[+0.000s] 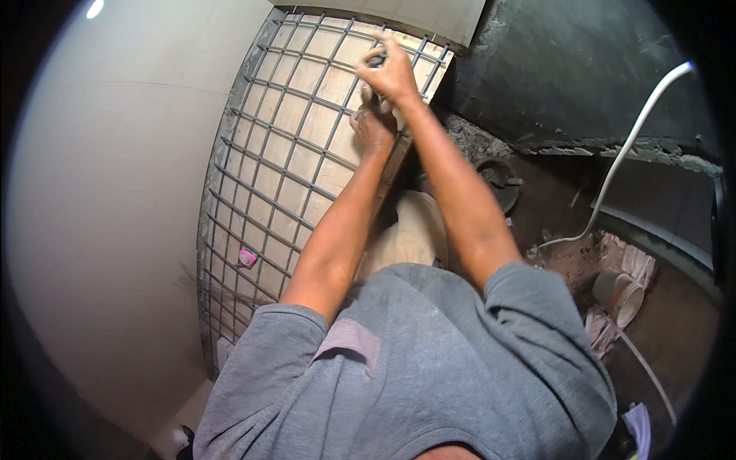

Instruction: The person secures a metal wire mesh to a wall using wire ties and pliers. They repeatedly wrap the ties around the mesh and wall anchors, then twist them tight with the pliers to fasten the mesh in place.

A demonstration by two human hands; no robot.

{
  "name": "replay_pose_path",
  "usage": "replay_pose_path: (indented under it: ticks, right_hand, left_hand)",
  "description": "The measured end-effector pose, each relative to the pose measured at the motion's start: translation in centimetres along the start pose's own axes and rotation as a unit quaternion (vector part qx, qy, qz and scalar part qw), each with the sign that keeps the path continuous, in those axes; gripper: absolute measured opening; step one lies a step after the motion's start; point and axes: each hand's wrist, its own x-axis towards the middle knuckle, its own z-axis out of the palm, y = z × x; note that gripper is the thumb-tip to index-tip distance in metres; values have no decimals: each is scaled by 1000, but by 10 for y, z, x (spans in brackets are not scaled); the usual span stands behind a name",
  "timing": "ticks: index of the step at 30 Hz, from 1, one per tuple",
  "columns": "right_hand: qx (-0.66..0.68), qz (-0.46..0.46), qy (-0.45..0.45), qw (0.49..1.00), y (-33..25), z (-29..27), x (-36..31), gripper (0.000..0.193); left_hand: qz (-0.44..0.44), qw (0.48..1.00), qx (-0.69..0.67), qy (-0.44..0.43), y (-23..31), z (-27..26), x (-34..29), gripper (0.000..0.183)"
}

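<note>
A grid of dark steel rebar (pixel 286 132) lies over pale plywood sheets (pixel 314 123). My right hand (pixel 393 74) is over the far right part of the grid, fingers curled around something small and dark, blurred by motion. Just below it, my left hand (pixel 373 129) is closed at the bars near the plywood's right edge; what its fingers pinch is hidden. Both arms reach forward, and the right hand is farther out than the left.
A small pink object (pixel 247 257) sits on the grid at left, near thin loose wires (pixel 230 295). A pale wall (pixel 115 192) borders the left side. On the right are a white hose (pixel 625 149), a dark round container (pixel 497 184) and a tipped bucket (pixel 619 297) among rubble.
</note>
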Motion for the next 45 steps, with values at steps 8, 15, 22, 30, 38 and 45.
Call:
replay_pose_path:
  ticks: [8,15,22,30,38,45]
  right_hand:
    - [208,129,-375,894,16,-15,21,29]
    - [-60,-64,114,990,-9,70,-11,22]
    - [93,26,-121,988,-54,2,-50,18]
    - [-496,63,-538,678,-90,-186,-97,61]
    - [40,613,-247,749,52,-238,-221,37]
    - [-41,603,-334,724,18,-211,-169,64]
  left_hand:
    - [60,991,117,-40,26,-44,4,76]
    - [-43,977,190,83,-50,19,5,24]
    - [69,992,82,66,-2,-33,-48,25]
    - [404,883,163,-173,58,-36,-97,17]
    - [384,903,111,-156,109,-56,-117,45]
    - [-220,919,228,-235,-45,-167,-227,52]
